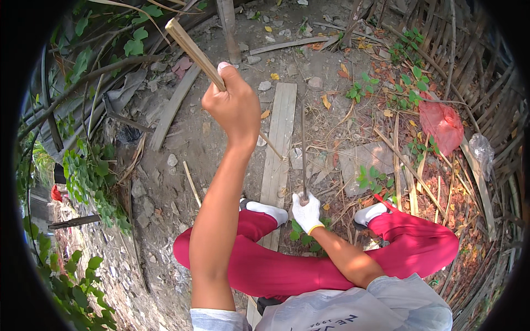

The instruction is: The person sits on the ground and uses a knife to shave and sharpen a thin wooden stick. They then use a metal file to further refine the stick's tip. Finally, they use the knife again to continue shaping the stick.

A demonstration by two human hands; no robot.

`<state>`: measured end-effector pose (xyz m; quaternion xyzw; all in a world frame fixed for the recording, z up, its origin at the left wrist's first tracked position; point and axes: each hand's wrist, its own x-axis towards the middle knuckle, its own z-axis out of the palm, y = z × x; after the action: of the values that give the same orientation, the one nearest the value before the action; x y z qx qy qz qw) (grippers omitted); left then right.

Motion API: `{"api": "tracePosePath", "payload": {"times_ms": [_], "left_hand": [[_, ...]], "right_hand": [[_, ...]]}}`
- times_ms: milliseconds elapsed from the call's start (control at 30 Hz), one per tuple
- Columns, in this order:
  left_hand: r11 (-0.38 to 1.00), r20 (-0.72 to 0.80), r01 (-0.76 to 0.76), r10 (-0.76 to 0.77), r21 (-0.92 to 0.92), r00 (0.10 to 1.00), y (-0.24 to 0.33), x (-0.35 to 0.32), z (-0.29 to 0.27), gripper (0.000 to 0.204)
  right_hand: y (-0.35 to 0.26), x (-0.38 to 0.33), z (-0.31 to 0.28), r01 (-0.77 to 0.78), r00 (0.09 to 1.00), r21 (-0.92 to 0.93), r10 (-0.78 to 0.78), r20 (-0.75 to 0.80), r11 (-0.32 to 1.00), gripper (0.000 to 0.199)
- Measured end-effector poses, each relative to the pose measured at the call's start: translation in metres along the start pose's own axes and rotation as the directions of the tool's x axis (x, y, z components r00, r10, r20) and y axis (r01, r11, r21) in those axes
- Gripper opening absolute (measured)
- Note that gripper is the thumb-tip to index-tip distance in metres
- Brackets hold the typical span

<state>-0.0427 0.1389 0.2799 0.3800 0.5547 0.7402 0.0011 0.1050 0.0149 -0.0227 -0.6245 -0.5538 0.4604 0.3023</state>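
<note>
My bare left hand (pixel 234 105) is raised at the upper left, its fingers wrapped round a pale split bamboo or wood stick (pixel 194 51). The stick's thick end points up and to the left. Past my wrist a thin length (pixel 271 145) slants down to the plank, seemingly the same stick, though my arm hides the join. My right hand (pixel 307 213), in a white knit glove, is closed low between my knees. It grips a long thin dark tool (pixel 303 138) pointing away from me. Whether that is a rod or a blade seen edge-on, I cannot tell.
A weathered plank (pixel 279 121) lies lengthwise between my feet. Beside it are a flat stone slab (pixel 364 165), loose sticks (pixel 414 174) and a red plastic bag (pixel 440 126). Leafy vines (pixel 91 187) fill the left, and a slatted wooden fence (pixel 480 83) curves along the right.
</note>
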Motion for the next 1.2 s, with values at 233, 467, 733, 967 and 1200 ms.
{"api": "tracePosePath", "payload": {"times_ms": [233, 467, 733, 967, 1200], "left_hand": [[0.995, -0.071, -0.046, 0.052, 0.083, 0.996, -0.003, 0.015, 0.002, 0.051], [0.999, -0.075, -0.018, 0.020, 0.035, 0.997, 0.002, 0.026, -0.008, 0.052], [0.998, -0.013, -0.012, 0.013, 0.059, 1.000, -0.001, 0.023, 0.001, 0.052], [0.998, -0.015, 0.003, -0.002, 0.060, 1.000, -0.006, 0.025, 0.000, 0.050], [0.997, -0.071, -0.036, 0.040, 0.063, 0.997, -0.018, 0.029, -0.011, 0.045]], "right_hand": [[0.037, 0.007, -0.009, -0.277, 0.806, -0.334, 0.407, 0.430, 0.901, 0.040], [-0.039, 0.010, -0.036, -0.297, 0.845, 0.287, 0.111, 0.523, 0.911, 0.032], [-0.049, 0.039, -0.033, 0.193, 0.970, 0.142, -0.211, 0.123, 0.971, 0.037], [-0.010, 0.031, -0.028, -0.132, 0.899, -0.164, 0.188, 0.395, 0.977, 0.045], [-0.069, 0.028, -0.033, 0.338, 0.940, 0.036, -0.336, -0.055, 0.940, 0.032]]}}
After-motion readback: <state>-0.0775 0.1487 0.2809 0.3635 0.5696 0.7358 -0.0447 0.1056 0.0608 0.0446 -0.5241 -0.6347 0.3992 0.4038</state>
